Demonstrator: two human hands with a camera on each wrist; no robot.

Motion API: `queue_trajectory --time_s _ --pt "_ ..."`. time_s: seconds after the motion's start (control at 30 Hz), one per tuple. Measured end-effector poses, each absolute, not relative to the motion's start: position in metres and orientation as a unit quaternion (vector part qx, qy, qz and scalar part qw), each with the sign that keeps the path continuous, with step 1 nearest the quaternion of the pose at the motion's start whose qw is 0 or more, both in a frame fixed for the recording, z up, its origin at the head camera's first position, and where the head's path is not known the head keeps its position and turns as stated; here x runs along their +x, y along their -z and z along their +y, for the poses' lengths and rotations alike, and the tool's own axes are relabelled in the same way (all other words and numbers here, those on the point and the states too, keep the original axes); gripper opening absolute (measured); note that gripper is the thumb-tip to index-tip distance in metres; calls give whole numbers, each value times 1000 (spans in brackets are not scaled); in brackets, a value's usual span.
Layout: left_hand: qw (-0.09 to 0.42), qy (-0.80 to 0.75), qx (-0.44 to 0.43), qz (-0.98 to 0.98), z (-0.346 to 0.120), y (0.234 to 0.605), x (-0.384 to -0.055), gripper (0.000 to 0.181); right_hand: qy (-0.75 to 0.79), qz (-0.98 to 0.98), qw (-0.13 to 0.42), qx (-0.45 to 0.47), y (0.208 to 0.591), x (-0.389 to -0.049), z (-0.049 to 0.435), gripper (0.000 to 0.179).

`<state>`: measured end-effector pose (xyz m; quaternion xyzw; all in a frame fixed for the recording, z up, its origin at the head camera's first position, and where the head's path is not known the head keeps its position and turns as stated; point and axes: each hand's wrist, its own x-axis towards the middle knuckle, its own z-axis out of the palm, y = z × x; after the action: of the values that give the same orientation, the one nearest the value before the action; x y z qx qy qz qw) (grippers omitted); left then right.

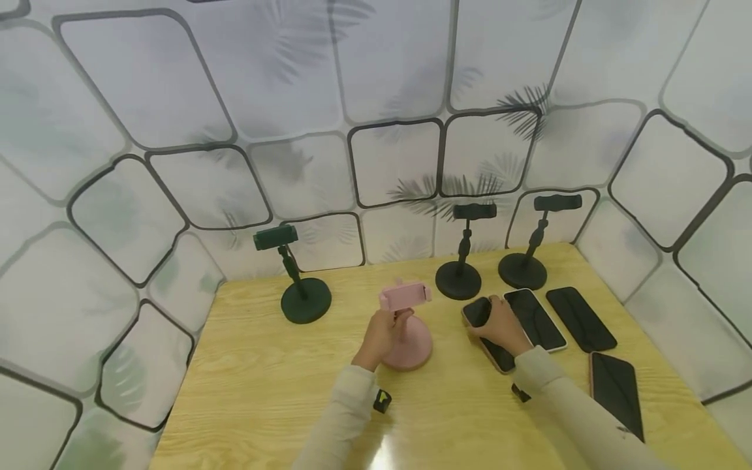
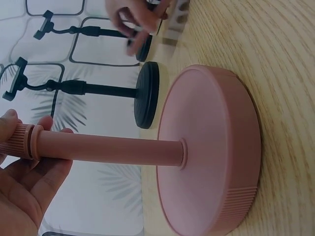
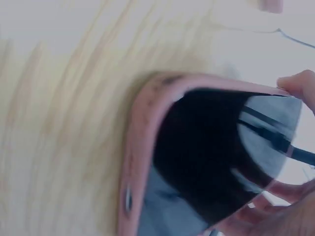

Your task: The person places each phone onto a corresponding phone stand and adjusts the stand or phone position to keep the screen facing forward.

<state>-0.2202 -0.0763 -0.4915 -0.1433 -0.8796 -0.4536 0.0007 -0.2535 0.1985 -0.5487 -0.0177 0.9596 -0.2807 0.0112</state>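
Note:
My left hand (image 1: 378, 338) grips the upper stem of a pink phone stand (image 1: 413, 346), just below its holder. In the left wrist view the stand's round base (image 2: 197, 147) sits on the wood table, with the fingers and thumb around the ribbed collar (image 2: 17, 141). To the right, my right hand (image 1: 505, 326) holds a phone in a pink case (image 1: 501, 358) by its long edges, thumb on one side and fingers on the other. The phone's dark screen (image 3: 197, 147) faces up in the right wrist view and mirrors part of a stand.
Two black phone stands (image 1: 458, 281) (image 1: 523, 271) stand at the back right, a dark green stand (image 1: 305, 300) at the back left. Right of my hand lie a white-edged phone (image 1: 536, 320), a black phone (image 1: 581, 318) and another phone (image 1: 617, 391). Patterned panels (image 1: 399, 163) enclose the table.

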Motion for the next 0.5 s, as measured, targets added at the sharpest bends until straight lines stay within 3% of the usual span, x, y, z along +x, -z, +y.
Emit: queue_trajectory --time_s 0.2,0.4,0.5 --pt "5 441 -143 -886 -74 495 -217 27 424 902 -65 -46 493 -225 176 77" --pt "5 438 -153 -886 -76 493 -217 28 567 806 -92 -140 400 -194 139 69" --pt "24 432 -171 -885 -77 491 -220 26 602 769 -92 -196 370 -190 120 68"
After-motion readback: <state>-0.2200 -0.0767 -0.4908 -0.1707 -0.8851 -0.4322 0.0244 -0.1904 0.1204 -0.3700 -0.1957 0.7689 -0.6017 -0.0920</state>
